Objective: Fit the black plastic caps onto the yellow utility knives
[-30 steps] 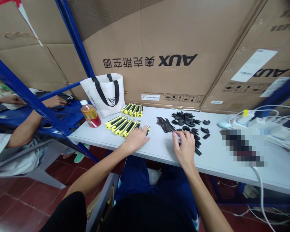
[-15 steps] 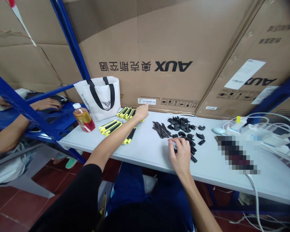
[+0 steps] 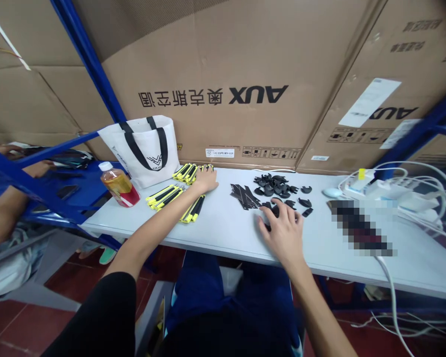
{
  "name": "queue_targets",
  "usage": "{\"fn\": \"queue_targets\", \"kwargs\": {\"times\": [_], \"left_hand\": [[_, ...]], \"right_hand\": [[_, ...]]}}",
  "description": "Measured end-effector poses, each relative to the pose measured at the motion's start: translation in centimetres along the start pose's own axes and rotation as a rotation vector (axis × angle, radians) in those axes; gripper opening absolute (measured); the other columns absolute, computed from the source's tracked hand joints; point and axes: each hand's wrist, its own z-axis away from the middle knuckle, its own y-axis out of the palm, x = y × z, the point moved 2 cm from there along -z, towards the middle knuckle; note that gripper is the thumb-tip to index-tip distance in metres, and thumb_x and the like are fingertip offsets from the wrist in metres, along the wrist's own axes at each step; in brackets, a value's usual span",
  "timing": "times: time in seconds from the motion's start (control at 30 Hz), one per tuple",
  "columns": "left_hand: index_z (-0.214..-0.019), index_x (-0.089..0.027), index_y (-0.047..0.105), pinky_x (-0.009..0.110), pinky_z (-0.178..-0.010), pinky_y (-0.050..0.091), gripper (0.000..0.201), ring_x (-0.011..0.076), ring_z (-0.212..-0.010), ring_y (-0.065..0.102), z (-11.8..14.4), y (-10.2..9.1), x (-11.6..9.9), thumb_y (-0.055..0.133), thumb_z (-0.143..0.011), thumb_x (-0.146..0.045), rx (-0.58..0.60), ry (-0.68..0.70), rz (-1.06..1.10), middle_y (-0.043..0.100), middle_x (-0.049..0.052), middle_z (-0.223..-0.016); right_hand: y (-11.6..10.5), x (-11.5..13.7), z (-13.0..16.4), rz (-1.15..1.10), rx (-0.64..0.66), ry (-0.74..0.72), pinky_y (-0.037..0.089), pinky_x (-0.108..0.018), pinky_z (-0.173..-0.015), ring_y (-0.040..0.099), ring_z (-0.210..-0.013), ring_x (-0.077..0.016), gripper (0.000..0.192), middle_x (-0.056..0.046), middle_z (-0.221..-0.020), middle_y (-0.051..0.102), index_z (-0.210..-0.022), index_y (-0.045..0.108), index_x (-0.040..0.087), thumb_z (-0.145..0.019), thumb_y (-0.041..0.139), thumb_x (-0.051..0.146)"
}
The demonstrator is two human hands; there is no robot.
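Observation:
My left hand (image 3: 207, 180) rests at the right end of the back pile of yellow-and-black utility knives (image 3: 186, 173), fingers forward and slightly apart over it. Under my left forearm lies a second group of the knives (image 3: 165, 197), partly covered. My right hand (image 3: 285, 227) is spread, palm down, over black plastic pieces, some of them hidden beneath it. Behind it is a heap of small curved black plastic pieces (image 3: 273, 185). To its left lies a fanned stack of dark, flat blades (image 3: 244, 197).
A white tote bag (image 3: 154, 153) and a drink bottle (image 3: 119, 184) stand at the table's left. Power strips with white cables (image 3: 379, 191) and a pixelated object (image 3: 360, 228) lie at the right. Large cartons (image 3: 215, 119) rise behind. Another person's arm (image 3: 11, 203) shows far left.
My left hand has lowered from above the table onto the back pile of knives. My right hand has spread its fingers over the black pieces. The view has shifted slightly.

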Motion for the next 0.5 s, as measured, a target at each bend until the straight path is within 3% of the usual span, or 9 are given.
{"fn": "queue_targets", "kwargs": {"times": [0.1, 0.2, 0.27, 0.3, 0.37, 0.4, 0.5], "left_hand": [[-0.145, -0.013, 0.059, 0.050, -0.121, 0.036, 0.045, 0.0346, -0.142, 0.054, 2.2, -0.6, 0.0, 0.051, -0.100, -0.019, -0.018, 0.039, 0.012, 0.054, 0.020, -0.158], [-0.142, -0.010, 0.060, 0.051, -0.122, 0.034, 0.041, 0.0357, -0.142, 0.053, 5.4, -1.2, -0.7, 0.050, -0.103, -0.018, -0.080, 0.036, 0.033, 0.058, 0.023, -0.154], [-0.143, -0.011, 0.059, 0.049, -0.121, 0.035, 0.039, 0.0347, -0.141, 0.054, 8.7, -1.3, -2.0, 0.049, -0.107, -0.025, -0.162, 0.070, 0.061, 0.061, 0.021, -0.150], [-0.141, -0.013, 0.060, 0.047, -0.118, 0.039, 0.037, 0.0333, -0.137, 0.057, 10.9, -1.2, -3.0, 0.049, -0.109, -0.028, -0.267, 0.150, 0.122, 0.065, 0.019, -0.145], [-0.134, -0.016, 0.064, 0.041, -0.109, 0.047, 0.034, 0.0281, -0.123, 0.066, 15.8, -0.2, -5.4, 0.046, -0.112, -0.034, -0.393, 0.330, 0.275, 0.072, 0.014, -0.132], [-0.123, -0.017, 0.069, 0.037, -0.102, 0.050, 0.033, 0.0253, -0.112, 0.070, 18.3, 0.8, -6.6, 0.044, -0.113, -0.036, -0.399, 0.394, 0.343, 0.076, 0.011, -0.119], [-0.089, -0.020, 0.072, 0.030, -0.077, 0.051, 0.045, 0.0194, -0.081, 0.074, 24.8, 4.8, -10.2, 0.041, -0.114, -0.040, -0.268, 0.554, 0.448, 0.076, 0.005, -0.082]], "right_hand": [[0.2, -1.8, 0.4, 0.069, 0.066, -0.033, 0.030, -0.062, -0.119, 0.047, -0.144, -0.0360, 0.027, -0.015, -0.159, 0.053, -0.111, 0.079, 0.026, -0.105, 0.056, 0.038], [0.6, -3.1, 0.6, 0.124, 0.046, 0.035, 0.031, -0.066, -0.120, 0.047, -0.146, -0.0375, 0.031, -0.018, -0.159, 0.053, -0.111, 0.079, 0.023, -0.106, 0.052, 0.036], [0.7, -3.1, 0.7, 0.143, 0.029, 0.044, 0.033, -0.066, -0.119, 0.048, -0.145, -0.0387, 0.033, -0.020, -0.157, 0.054, -0.114, 0.078, 0.020, -0.106, 0.049, 0.033], [0.7, -2.8, 0.6, 0.141, 0.023, 0.037, 0.033, -0.065, -0.120, 0.048, -0.144, -0.0388, 0.034, -0.020, -0.156, 0.055, -0.115, 0.078, 0.019, -0.107, 0.048, 0.032], [0.6, -1.7, 0.4, 0.108, 0.034, 0.016, 0.035, -0.060, -0.121, 0.052, -0.141, -0.0373, 0.036, -0.021, -0.153, 0.058, -0.120, 0.076, 0.018, -0.107, 0.045, 0.031], [0.6, -0.9, 0.1, 0.084, 0.060, 0.010, 0.036, -0.056, -0.121, 0.054, -0.138, -0.0361, 0.037, -0.021, -0.150, 0.060, -0.123, 0.075, 0.017, -0.108, 0.044, 0.032], [1.4, 2.1, -1.6, 0.048, 0.237, 0.025, 0.039, -0.045, -0.119, 0.057, -0.135, -0.0353, 0.049, -0.023, -0.142, 0.065, -0.137, 0.066, 0.011, -0.109, 0.044, 0.044]]}}
